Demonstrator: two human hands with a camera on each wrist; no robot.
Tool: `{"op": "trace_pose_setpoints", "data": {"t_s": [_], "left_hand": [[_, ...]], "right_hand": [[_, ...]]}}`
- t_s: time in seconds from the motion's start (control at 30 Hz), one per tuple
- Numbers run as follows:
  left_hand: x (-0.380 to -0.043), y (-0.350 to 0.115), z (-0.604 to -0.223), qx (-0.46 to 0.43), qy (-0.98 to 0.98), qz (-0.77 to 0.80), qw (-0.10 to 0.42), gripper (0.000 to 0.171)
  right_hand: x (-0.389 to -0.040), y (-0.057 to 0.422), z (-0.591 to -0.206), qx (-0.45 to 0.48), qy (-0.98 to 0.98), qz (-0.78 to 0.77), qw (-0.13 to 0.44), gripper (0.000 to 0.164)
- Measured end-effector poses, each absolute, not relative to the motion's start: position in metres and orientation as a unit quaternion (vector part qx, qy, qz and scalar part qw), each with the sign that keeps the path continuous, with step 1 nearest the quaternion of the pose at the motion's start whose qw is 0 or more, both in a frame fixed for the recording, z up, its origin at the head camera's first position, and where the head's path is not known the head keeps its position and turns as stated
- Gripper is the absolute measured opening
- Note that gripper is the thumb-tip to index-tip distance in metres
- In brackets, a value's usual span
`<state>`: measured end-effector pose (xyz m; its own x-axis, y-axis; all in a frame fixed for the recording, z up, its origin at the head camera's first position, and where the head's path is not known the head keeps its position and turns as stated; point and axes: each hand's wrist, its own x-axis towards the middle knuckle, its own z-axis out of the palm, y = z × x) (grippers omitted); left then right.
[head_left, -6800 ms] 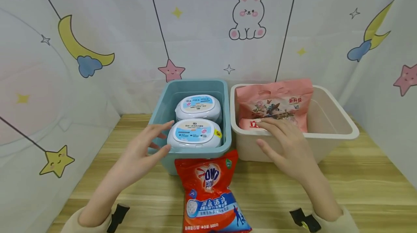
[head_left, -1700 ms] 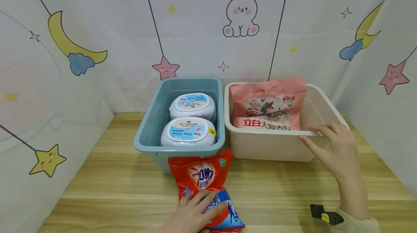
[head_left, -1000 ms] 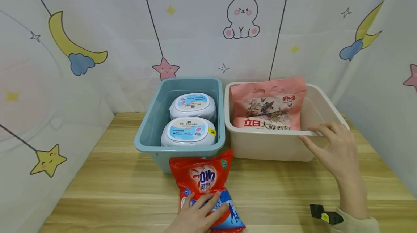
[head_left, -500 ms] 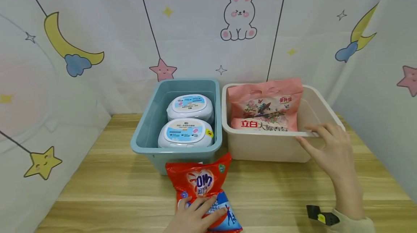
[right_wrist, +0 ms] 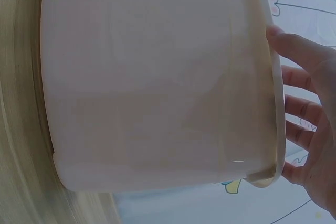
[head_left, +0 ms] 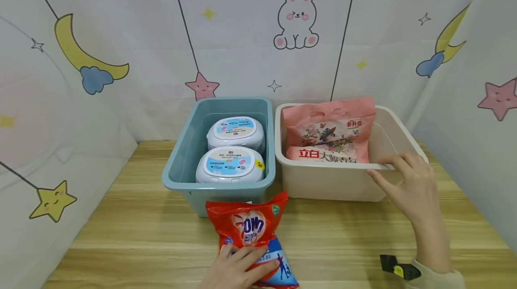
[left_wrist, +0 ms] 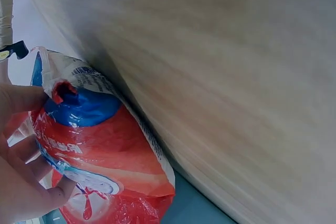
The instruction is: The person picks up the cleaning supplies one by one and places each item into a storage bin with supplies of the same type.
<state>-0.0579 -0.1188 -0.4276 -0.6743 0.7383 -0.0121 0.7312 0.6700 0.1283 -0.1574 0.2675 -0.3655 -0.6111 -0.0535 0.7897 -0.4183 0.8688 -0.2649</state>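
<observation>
A red and blue OMO laundry detergent bag [head_left: 252,226] lies on the table in front of the blue bin [head_left: 218,186]. My left hand [head_left: 240,269] grips its lower part; in the left wrist view the thumb is at the bag's end and the fingers [left_wrist: 60,190] lie across its printed face. The palm is cut off by the head view's lower edge. My right hand [head_left: 414,186] holds the front rim of the cream bin [head_left: 331,183] near its right corner. Seen from the right wrist, the thumb is outside the rim, the other fingers beyond it.
Two white oval tubs [head_left: 230,165] with blue labels sit in the blue bin. A pink bag [head_left: 331,129] leans in the left part of the cream bin. Both bins stand side by side on the wooden table [head_left: 133,226], before a printed curtain [head_left: 242,42].
Since the earliest frame, my left hand has gone from the blue bin to the detergent bag, and my right from the pink bag to the cream rim. Lately the detergent bag has shifted slightly towards me.
</observation>
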Motion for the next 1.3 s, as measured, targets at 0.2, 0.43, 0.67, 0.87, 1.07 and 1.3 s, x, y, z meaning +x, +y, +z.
{"op": "trace_pose_setpoints", "data": {"t_s": [0.2, 0.43, 0.67, 0.87, 1.07, 1.3], "left_hand": [[-0.058, -0.119, -0.423, 0.413, 0.908, 0.057, 0.03, 0.068], [-0.058, -0.115, -0.416, 0.446, 0.893, 0.052, 0.018, 0.065], [-0.055, -0.109, -0.41, 0.459, 0.887, 0.043, 0.008, 0.063], [-0.055, -0.103, -0.401, 0.469, 0.882, 0.039, 0.01, 0.063], [-0.054, -0.098, -0.395, 0.5, 0.865, 0.034, -0.022, 0.063], [-0.056, -0.091, -0.385, 0.523, 0.852, 0.027, -0.013, 0.071]], "right_hand": [[-0.156, 0.268, -0.365, 0.137, -0.87, 0.215, 0.421, 0.033], [-0.155, 0.268, -0.364, 0.136, -0.875, 0.215, 0.412, 0.032], [-0.156, 0.267, -0.365, 0.136, -0.878, 0.215, 0.406, 0.031], [-0.157, 0.268, -0.364, 0.144, -0.873, 0.216, 0.412, 0.031], [-0.157, 0.269, -0.364, 0.14, -0.875, 0.213, 0.412, 0.031], [-0.157, 0.269, -0.363, 0.136, -0.877, 0.211, 0.41, 0.03]]}}
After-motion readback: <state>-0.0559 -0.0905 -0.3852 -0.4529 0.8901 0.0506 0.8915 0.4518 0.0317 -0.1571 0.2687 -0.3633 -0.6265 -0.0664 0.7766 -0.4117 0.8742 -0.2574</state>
